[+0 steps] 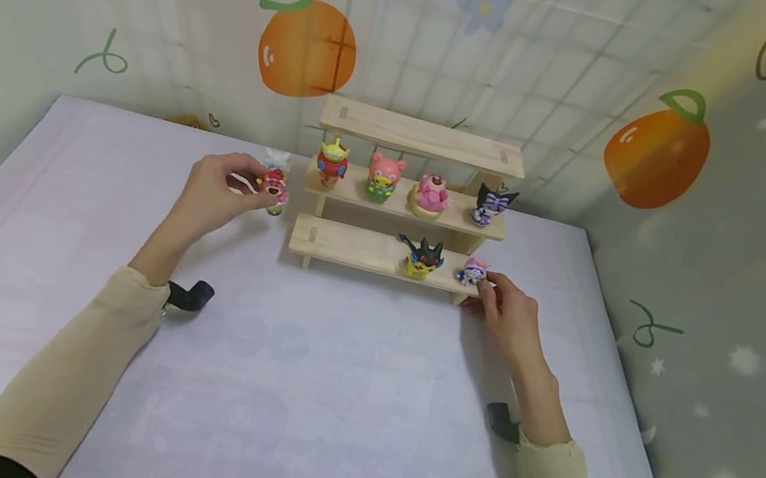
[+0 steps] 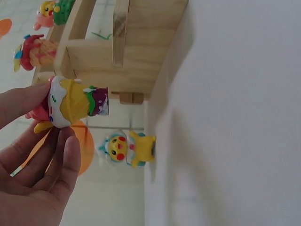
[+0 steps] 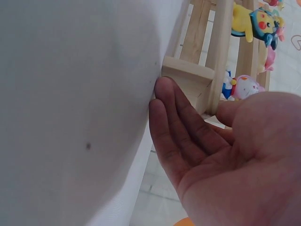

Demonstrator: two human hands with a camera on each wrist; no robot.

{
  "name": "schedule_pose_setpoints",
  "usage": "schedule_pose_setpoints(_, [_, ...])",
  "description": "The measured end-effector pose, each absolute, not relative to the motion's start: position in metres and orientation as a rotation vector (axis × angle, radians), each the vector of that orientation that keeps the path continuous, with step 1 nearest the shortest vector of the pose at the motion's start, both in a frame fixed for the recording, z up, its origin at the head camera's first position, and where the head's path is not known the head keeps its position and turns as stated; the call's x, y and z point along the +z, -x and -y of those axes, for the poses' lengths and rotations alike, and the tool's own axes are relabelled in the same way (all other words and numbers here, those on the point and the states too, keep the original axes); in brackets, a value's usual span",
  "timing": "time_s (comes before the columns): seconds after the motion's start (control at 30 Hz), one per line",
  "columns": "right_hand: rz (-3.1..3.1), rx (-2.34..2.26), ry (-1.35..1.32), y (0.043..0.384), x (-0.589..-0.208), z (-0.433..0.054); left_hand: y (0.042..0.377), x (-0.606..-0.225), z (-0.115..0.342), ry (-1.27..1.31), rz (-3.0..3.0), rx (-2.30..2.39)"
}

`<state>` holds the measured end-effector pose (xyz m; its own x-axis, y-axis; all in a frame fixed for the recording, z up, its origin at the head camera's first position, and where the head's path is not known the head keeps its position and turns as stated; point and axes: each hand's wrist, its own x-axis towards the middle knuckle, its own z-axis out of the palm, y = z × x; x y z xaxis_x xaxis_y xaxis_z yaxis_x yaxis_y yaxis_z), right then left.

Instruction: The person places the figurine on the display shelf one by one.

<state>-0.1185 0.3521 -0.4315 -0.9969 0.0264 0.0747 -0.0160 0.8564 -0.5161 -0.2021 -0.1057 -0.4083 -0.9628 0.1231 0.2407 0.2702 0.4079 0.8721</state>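
My left hand [image 1: 218,186] pinches a pink bear figurine [image 1: 274,185] left of the wooden display shelf [image 1: 344,243]. In the left wrist view, its yellow cone-shaped base [image 2: 75,100] is raised off the table. A yellow figurine with a white-and-blue hood [image 2: 134,148] stands beyond it. My right hand [image 1: 514,316] is at the right end of the bottom tier, its fingertips beside a pink-and-white figurine [image 1: 472,270]. In the right wrist view, its lower fingers [image 3: 181,122] extend nearly straight by the shelf's side panel [image 3: 188,82]; the exact fingertip contact is partly hidden.
On the middle tier stand a red-and-green figurine [image 1: 332,163], a pink-and-green one [image 1: 384,178], a pink bear [image 1: 430,194] and a black-and-purple one [image 1: 491,205]. A black-eared yellow figurine [image 1: 421,258] is below. A patterned curtain [image 1: 185,11] hangs behind the white tabletop [image 1: 292,418].
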Motion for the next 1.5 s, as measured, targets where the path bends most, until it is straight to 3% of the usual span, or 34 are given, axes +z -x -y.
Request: schedule_pose_setpoints(1.5, [2.933,0.841,-0.017,0.117,-0.433,-0.352,0.184,-0.418,0.059,0.701,2.596,-1.628])
